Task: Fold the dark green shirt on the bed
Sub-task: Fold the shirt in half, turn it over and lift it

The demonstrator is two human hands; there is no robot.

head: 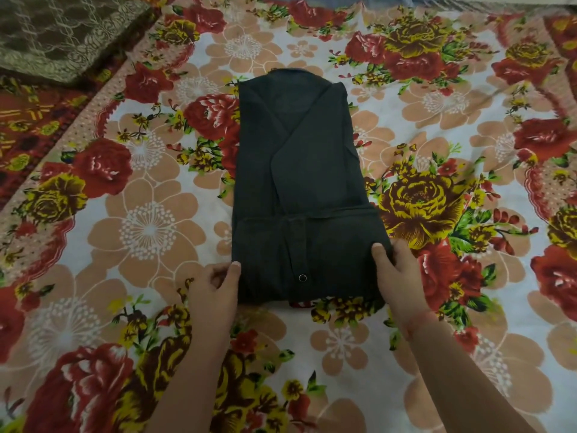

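1. Left hand [218, 284]: thumb on top of the near-left corner of the dark green shirt [296, 170], fingers curled at its edge, pinching it.
2. Right hand [398, 270]: same grip on the near-right corner, thumb on top, fingers tucked along the side.
3. Shirt lies mid-bed on the floral bedsheet [150, 229], a narrow strip: both sides folded in, sleeves crossed over the middle.
4. Judged left to do: bring the near end up toward the collar. Looks past halfway.
5. Brown patterned cushion [62, 32] sits in the far-left corner, well apart.

Soft, even indoor light, faint shadows, slightly soft focus, wide-angle bending at edges.
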